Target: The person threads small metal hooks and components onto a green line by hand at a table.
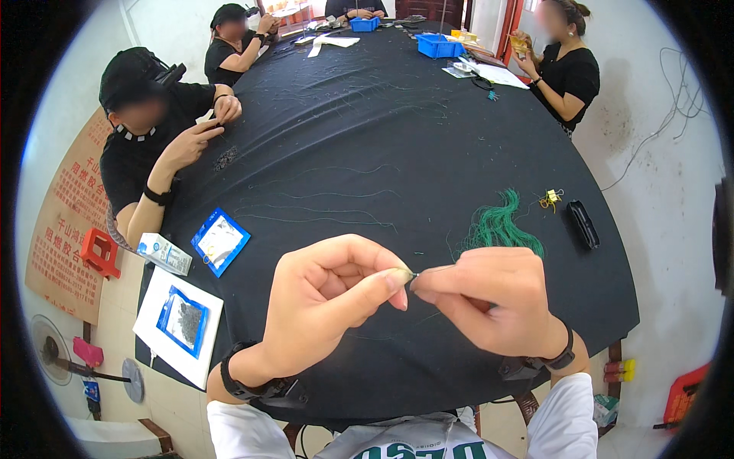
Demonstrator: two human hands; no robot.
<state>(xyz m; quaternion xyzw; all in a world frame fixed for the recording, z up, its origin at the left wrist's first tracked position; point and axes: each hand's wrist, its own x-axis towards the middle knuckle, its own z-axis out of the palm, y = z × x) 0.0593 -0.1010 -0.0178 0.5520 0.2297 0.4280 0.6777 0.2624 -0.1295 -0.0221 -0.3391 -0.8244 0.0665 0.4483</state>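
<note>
Pinching a tiny dark piece (414,275) (barely visible), hands (329,294) fingertip to fingertip

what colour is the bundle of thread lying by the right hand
Green: the thread bundle shows clearly in the head view.

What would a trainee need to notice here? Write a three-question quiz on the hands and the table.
1. True or false: the left hand and right hand meet fingertip to fingertip over the black tablecloth.
2. What lies just beyond the right hand? A) bundle of green threads B) red spool C) scissors
3. Fill in: the nearer blue packet rests on a ___ sheet.

Key: 1 true; 2 A; 3 white.
</note>
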